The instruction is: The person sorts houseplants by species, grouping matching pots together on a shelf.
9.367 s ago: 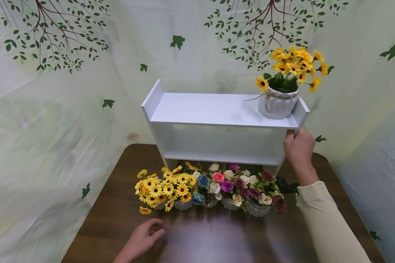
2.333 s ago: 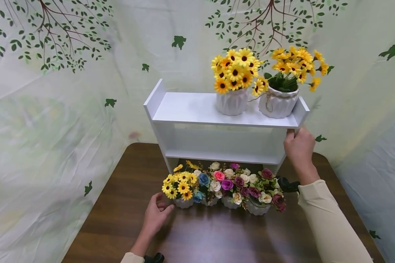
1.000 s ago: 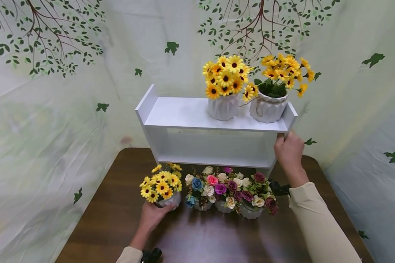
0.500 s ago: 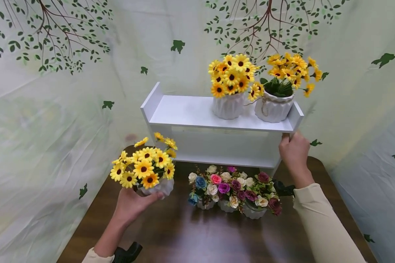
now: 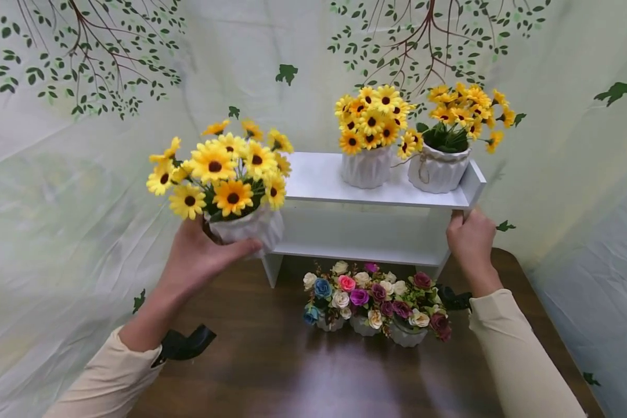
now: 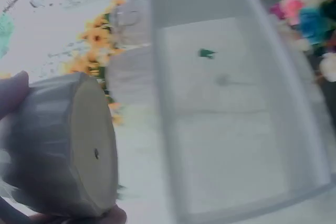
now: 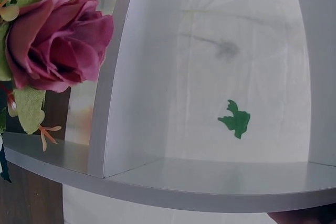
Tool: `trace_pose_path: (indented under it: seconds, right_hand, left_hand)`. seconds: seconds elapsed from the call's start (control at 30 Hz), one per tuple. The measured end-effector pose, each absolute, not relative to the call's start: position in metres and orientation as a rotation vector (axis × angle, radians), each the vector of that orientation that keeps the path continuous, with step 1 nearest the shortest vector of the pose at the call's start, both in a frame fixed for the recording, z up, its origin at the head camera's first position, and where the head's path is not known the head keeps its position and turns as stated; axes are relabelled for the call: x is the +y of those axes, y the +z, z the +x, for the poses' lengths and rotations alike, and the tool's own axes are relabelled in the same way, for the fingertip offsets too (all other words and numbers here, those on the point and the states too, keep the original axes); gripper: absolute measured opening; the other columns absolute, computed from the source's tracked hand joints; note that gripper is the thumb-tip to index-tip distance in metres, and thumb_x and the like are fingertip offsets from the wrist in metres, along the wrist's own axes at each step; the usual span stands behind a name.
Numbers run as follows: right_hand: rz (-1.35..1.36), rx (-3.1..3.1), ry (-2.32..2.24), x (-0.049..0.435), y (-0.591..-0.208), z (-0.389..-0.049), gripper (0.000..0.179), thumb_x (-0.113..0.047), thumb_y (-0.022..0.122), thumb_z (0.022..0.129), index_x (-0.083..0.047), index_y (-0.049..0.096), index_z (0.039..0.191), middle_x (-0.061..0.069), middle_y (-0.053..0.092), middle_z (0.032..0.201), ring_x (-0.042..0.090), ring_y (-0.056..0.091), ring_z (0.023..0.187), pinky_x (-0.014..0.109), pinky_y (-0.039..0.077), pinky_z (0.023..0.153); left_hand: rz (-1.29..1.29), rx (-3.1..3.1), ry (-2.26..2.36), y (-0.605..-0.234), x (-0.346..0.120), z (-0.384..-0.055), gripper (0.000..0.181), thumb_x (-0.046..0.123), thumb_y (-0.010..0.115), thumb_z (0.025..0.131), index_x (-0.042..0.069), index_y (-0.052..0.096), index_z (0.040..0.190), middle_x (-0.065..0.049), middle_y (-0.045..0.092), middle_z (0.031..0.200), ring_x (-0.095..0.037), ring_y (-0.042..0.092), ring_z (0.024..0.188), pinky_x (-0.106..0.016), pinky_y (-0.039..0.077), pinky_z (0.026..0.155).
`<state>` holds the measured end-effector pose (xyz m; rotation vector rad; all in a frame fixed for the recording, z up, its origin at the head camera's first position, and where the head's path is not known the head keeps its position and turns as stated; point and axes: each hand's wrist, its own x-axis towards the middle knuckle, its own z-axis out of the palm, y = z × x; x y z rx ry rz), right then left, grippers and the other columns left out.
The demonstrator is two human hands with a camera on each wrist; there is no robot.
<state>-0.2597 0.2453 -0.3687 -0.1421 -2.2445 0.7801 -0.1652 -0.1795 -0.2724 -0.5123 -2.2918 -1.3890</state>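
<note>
My left hand (image 5: 195,258) holds a white ribbed flowerpot (image 5: 253,229) of yellow daisy-like flowers (image 5: 224,168), raised before the left end of a white two-tier shelf (image 5: 313,174). Its thumb lies across the pot's front; the far fingers are mostly hidden. In the left wrist view the pot's flat base (image 6: 97,150) is seen tilted beside the shelf. My right hand (image 5: 472,241) grips the shelf's right side panel below the top board. On that board, toward the right, stand two more white pots of yellow flowers, one plain (image 5: 366,168) and one tied with twine (image 5: 439,171).
Several white pots of mixed roses (image 5: 366,299) stand in a row before the shelf on the brown wooden table (image 5: 292,377). A purple rose (image 7: 63,43) is close to the shelf edge in the right wrist view. A leaf-patterned cloth (image 5: 230,58) hangs behind.
A second yellow-flower pot has come onto the top board. My left hand has since grasped another from the row's left end and lifted it up. The right hand keeps its grip.
</note>
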Motion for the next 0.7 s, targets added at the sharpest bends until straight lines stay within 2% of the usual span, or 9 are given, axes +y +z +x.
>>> trace_pose_path:
  seconds: [0.2, 0.37, 0.5, 0.7]
  right_hand:
    - [-0.140, -2.254, 0.776, 0.245, -0.368, -0.260, 0.032, -0.010, 0.044, 0.097, 0.014, 0.059, 0.082, 0.033, 0.057, 0.072, 0.043, 0.045, 0.061, 0.051, 0.034, 0.055]
    - [-0.149, -2.254, 0.788, 0.245, -0.369, -0.258, 0.030, -0.009, 0.045, 0.097, 0.012, 0.057, 0.081, 0.032, 0.056, 0.072, 0.044, 0.046, 0.062, 0.052, 0.035, 0.057]
    - [-0.132, -2.254, 0.792, 0.244, -0.369, -0.257, 0.029, -0.009, 0.045, 0.097, 0.012, 0.057, 0.081, 0.033, 0.056, 0.073, 0.046, 0.047, 0.063, 0.055, 0.036, 0.057]
    - [-0.113, -2.238, 0.772, 0.243, -0.366, -0.257, 0.028, -0.008, 0.045, 0.096, 0.012, 0.057, 0.080, 0.033, 0.055, 0.070, 0.045, 0.045, 0.059, 0.056, 0.034, 0.056]
  left_hand:
    - [-0.515, -2.238, -1.507, -0.212, -0.161, -0.193, 0.079, 0.008, 0.087, 0.072, 0.020, 0.049, 0.140, -0.003, 0.061, 0.132, -0.014, 0.059, 0.116, -0.026, 0.050, 0.099]
    - [-0.244, -2.343, -1.509, -0.177, -0.139, -0.227, 0.079, 0.028, 0.087, 0.073, 0.013, 0.044, 0.137, -0.004, 0.058, 0.129, -0.016, 0.059, 0.114, -0.030, 0.052, 0.094]
    - [-0.080, -2.448, -1.386, -0.168, -0.128, -0.251, 0.085, 0.039, 0.086, 0.072, 0.011, 0.039, 0.137, -0.004, 0.054, 0.132, -0.016, 0.056, 0.116, -0.031, 0.050, 0.096]
    - [-0.013, -2.550, -1.290, -0.172, -0.108, -0.279, 0.088, 0.050, 0.083, 0.073, 0.012, 0.038, 0.139, -0.005, 0.054, 0.137, -0.015, 0.055, 0.119, -0.030, 0.050, 0.097]
